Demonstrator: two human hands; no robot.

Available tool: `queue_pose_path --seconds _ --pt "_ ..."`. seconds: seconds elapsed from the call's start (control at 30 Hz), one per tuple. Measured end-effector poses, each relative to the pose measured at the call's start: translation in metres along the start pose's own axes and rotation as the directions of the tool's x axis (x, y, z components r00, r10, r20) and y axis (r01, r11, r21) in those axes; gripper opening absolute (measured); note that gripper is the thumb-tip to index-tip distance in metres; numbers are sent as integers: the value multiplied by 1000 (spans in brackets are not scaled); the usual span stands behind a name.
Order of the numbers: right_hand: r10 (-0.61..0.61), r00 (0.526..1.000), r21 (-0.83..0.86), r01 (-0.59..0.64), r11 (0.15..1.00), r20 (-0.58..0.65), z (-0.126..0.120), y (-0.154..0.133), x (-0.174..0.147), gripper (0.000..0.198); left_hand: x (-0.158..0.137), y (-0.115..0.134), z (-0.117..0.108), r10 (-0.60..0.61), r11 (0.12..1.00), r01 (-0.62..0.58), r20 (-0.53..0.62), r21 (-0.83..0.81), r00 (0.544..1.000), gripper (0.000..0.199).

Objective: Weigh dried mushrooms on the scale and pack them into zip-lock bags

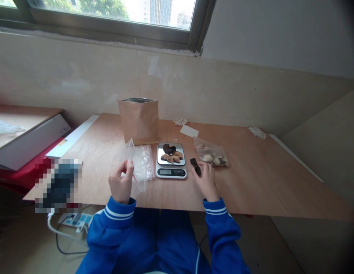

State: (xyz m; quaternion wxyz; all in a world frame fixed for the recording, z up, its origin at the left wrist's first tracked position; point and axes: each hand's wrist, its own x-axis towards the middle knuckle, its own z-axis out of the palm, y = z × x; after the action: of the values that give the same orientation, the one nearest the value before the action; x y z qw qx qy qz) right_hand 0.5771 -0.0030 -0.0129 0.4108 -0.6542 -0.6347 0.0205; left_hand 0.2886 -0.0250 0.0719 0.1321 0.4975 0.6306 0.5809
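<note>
My left hand (122, 180) pinches the edge of a clear zip bag (138, 171) with a red strip, left of the scale. Between the fingers of my right hand (205, 180) is a dark dried piece (195, 166), its exact kind unclear. A white digital kitchen scale (171, 173) lies between the hands; its display is lit, the digits too small to read surely. On its shiny plate rest a dark curled piece (169, 148) and several tan dried slices (172, 156). Just beyond my right hand lies a zip bag of pale and dark pieces (213, 158).
A brown paper pouch (139, 121) stands upright with its top gaping, behind the clear bags. A white card (189, 131) and crumpled white scraps (257, 132) lie toward the wall. At the left table edge is a blurred-out dark object (59, 184); a power strip (76, 219) with cables sits below.
</note>
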Motion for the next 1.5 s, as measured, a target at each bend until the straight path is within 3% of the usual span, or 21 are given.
queue_pose_path --seconds 0.1,0.23,0.37,0.5,0.63,0.77,0.87,1.03,1.2,1.3,1.5 --pt "6 1000 -24 -6 1000 15 9 18 -5 30 0 -3 0 -5 1000 5 6 -7 1000 40" --pt "27 999 21 -28 999 42 7 18 -10 26 -3 -6 -1 -27 1000 27 20 -13 999 39" --pt "67 994 83 -75 994 89 -13 -2 0 27 -4 -11 -3 -38 999 38 13 5 999 39" --pt "-44 993 214 20 977 106 -22 -35 36 26 -5 -14 -5 -43 999 43 10 7 999 39" --pt "-119 991 329 90 940 68 4 -49 79 24 -8 -13 -6 -30 999 29 20 16 999 39" --pt "-131 979 317 75 945 157 36 -35 95 28 -9 -15 -9 -17 999 17 15 27 1000 38" --pt "-109 972 248 55 967 210 42 -21 86 39 -9 -18 -10 -21 999 21 7 35 1000 38" --pt "-109 978 273 57 960 177 22 -9 54 45 -11 -22 -6 -32 999 31 22 45 999 39" --pt "43 999 276 -49 960 28 12 2 10 43 -15 -22 2 -5 999 3 69 41 998 38" --pt "98 994 253 -105 962 40 12 6 -10 40 -16 -22 5 -4 999 0 101 43 995 39" --pt "147 987 257 -159 953 65 11 3 -15 39 -20 -21 7 -3 999 -2 131 38 991 39"
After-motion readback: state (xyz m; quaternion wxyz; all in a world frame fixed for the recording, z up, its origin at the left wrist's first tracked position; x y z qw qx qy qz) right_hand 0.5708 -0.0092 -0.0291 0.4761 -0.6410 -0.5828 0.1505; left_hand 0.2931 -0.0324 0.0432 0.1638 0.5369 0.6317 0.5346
